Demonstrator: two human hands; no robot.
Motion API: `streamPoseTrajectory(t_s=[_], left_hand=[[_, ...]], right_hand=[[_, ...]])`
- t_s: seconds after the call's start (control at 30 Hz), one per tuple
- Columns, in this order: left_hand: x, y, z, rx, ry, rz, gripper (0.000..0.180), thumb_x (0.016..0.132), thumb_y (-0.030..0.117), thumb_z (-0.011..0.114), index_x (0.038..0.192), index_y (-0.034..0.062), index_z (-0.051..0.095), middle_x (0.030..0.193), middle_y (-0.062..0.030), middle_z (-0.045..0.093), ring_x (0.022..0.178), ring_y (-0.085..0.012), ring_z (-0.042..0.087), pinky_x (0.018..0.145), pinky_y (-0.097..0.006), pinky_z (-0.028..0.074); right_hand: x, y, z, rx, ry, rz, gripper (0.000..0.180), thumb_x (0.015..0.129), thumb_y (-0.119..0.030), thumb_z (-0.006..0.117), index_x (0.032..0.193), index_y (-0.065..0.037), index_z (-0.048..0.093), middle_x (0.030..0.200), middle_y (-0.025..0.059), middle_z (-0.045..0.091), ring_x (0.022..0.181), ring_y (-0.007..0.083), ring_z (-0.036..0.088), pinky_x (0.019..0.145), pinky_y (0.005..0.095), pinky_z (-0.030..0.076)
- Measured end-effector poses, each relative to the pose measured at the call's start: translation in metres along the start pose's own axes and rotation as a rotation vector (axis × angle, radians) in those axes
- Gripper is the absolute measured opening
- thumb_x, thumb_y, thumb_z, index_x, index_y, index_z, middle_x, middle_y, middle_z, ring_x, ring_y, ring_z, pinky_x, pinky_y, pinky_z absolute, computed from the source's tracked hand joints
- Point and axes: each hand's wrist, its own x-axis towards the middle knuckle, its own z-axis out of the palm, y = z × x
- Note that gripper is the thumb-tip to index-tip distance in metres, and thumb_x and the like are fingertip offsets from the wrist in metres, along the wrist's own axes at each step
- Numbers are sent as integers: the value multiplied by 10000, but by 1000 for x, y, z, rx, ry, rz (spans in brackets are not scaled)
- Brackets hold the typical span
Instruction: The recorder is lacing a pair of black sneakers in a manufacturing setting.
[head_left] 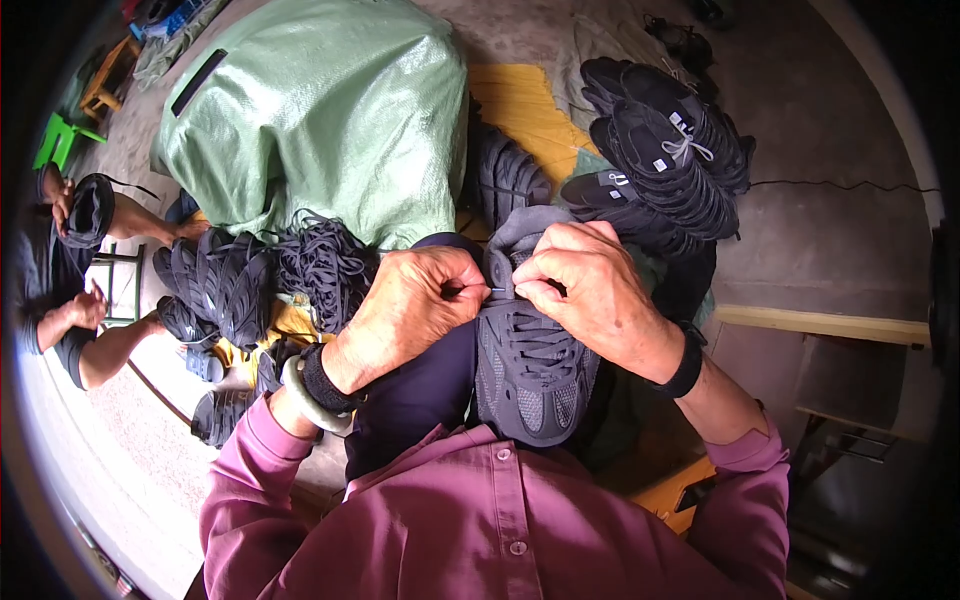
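A dark grey sneaker (535,390) lies in front of me with its toe toward my body, its black laces crossed over the front. My left hand (408,300) is closed in a pinch at the left side of the shoe's tongue. A thin pale-blue tip shows beside its fingertips; what they hold is too small to name. From the right, my right hand (598,285) pinches the tongue (499,268) between thumb and forefinger, almost touching the left fingertips. The shoe's heel end is partly hidden behind my right hand.
A large green woven sack (320,110) fills the upper left. Below it lie a heap of black laces (320,265) and several dark shoes (215,280). Stacked black shoes (665,150) stand at the upper right. Another person's hand (88,305) shows at far left.
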Motion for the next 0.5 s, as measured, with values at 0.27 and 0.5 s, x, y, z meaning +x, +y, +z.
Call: streamPoseTrajectory(t_s=[0.27,0.5], left_hand=[[8,17,7,349,39,198,57,804,4,656,837,49,644,802,-140,652,795,-358,659,688,-421,522],[6,9,9,385,13,136,124,867,177,719,889,61,680,872,-153,683,871,-387,671,755,-463,532]], right_hand=[[9,-2,-1,57,-70,23,29,866,-128,681,867,-99,677,867,75,611,898,285,614,829,428,420],[0,-12,8,-112,17,77,127,743,-52,762,803,-93,657,845,63,610,879,297,604,839,434,436]])
